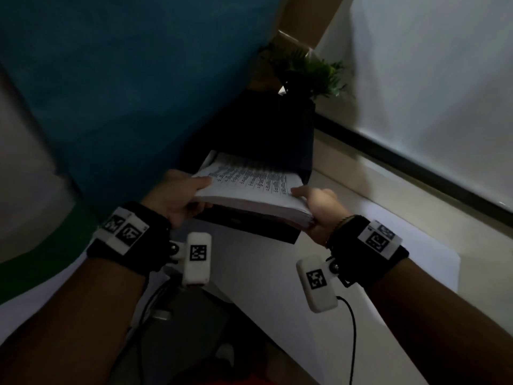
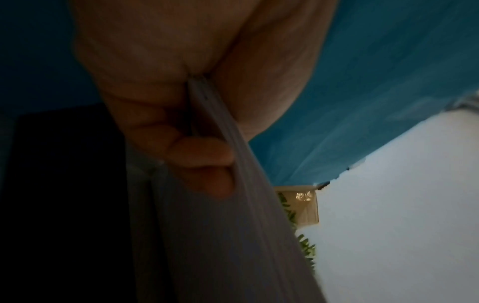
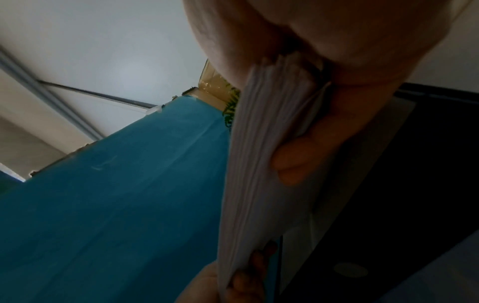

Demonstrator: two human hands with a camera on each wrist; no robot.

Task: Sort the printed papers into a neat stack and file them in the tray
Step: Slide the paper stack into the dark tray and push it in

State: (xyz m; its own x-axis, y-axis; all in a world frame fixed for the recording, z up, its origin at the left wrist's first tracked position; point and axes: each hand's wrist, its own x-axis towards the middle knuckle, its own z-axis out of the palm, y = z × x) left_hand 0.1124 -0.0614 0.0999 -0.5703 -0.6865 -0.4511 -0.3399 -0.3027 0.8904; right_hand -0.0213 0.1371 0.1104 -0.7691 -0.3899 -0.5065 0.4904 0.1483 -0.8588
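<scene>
Both hands hold a thick stack of printed papers [image 1: 251, 190] by its near corners: the left hand [image 1: 177, 195] has its thumb on top of the text-covered top sheet and its fingers [image 2: 204, 153] curled underneath, and the right hand [image 1: 319, 209] clamps the opposite corner the same way, thumb above and fingers [image 3: 293, 162] below. The stack hangs just above the black tray [image 1: 249, 226], its far edge reaching under the dark upper tier, on a white desk [image 1: 277, 273]. A small green potted plant [image 1: 308, 70] stands behind the tray, beside a blue panel [image 1: 125, 79].
</scene>
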